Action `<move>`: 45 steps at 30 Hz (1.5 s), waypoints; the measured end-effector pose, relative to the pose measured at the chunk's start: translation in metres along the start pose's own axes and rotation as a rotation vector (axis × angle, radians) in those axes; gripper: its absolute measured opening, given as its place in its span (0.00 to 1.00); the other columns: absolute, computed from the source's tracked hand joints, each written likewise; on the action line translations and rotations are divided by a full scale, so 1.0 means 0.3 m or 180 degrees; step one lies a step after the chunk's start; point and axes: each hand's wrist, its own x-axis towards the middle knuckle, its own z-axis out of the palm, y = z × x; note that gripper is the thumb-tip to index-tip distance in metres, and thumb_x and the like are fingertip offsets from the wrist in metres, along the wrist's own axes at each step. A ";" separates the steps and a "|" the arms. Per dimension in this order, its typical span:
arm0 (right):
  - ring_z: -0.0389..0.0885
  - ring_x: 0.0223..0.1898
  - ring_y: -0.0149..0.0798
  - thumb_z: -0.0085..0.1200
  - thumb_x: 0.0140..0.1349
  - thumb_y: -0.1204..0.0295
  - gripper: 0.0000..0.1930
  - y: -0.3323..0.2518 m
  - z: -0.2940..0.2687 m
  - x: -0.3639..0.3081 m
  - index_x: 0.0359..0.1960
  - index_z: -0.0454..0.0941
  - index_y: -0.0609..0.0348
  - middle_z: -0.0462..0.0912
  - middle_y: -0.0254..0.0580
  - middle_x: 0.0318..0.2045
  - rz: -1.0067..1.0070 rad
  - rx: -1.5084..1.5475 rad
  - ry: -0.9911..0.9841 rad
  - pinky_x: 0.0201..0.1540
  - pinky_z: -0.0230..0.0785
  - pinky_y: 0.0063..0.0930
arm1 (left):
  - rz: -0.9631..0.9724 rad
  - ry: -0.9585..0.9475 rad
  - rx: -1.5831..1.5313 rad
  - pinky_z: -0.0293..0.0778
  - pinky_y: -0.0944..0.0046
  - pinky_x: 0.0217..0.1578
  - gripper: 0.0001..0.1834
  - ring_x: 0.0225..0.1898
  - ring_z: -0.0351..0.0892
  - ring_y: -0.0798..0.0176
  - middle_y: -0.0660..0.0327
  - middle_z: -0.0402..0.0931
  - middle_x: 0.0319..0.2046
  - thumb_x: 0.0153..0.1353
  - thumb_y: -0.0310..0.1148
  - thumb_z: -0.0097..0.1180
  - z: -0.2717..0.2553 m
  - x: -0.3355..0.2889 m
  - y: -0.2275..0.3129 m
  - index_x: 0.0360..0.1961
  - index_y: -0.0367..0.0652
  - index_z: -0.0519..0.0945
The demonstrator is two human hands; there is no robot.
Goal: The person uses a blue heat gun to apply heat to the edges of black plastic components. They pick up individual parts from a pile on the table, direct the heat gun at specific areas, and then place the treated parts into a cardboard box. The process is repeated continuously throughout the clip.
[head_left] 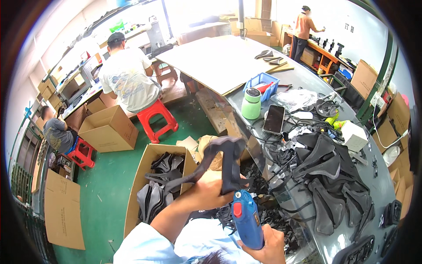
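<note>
My left hand (209, 190) is closed around a black, bent molded part (229, 163) with a slot down its middle, held up in front of me. My right hand (269, 247) grips a blue handheld tool (247, 220) with a red button. The tool's top end is just below the black part; whether they touch I cannot tell. Similar black molded parts (323, 163) lie heaped on the grey table (307, 240) to my right. More dark parts (151, 198) fill an open cardboard box (187, 169) at my left.
Black scraps (255, 176) pile up beside the table. On it stand a green bottle (251, 104), a phone (274, 119), a blue basket (268, 83) and a white box (354, 136). Two people sit on red stools (156, 119) at left; another person (302, 31) stands far right.
</note>
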 end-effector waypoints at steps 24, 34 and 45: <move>0.76 0.18 0.47 0.71 0.38 0.66 0.22 -0.056 -0.031 0.047 0.25 0.66 0.60 0.73 0.47 0.16 0.0188 0.0421 0.0185 0.22 0.67 0.32 | -0.0439 -0.0320 -0.0071 0.72 0.62 0.37 0.11 0.35 0.77 0.56 0.56 0.75 0.33 0.52 0.32 0.56 0.093 -0.083 -0.034 0.37 0.42 0.76; 0.76 0.19 0.48 0.70 0.38 0.68 0.21 -0.087 -0.050 0.054 0.26 0.67 0.60 0.74 0.47 0.17 0.0345 0.0723 0.0357 0.23 0.67 0.33 | -0.0448 -0.0830 -0.0347 0.71 0.61 0.38 0.11 0.35 0.77 0.56 0.56 0.76 0.31 0.49 0.28 0.56 0.115 -0.092 -0.072 0.36 0.41 0.76; 0.79 0.20 0.43 0.68 0.39 0.69 0.21 0.008 0.051 0.061 0.27 0.67 0.61 0.75 0.43 0.17 0.0169 0.0800 0.0275 0.24 0.70 0.33 | -0.1234 -0.0065 -0.4766 0.62 0.58 0.55 0.39 0.54 0.66 0.60 0.53 0.62 0.56 0.54 0.48 0.55 0.198 -0.122 0.043 0.60 0.38 0.57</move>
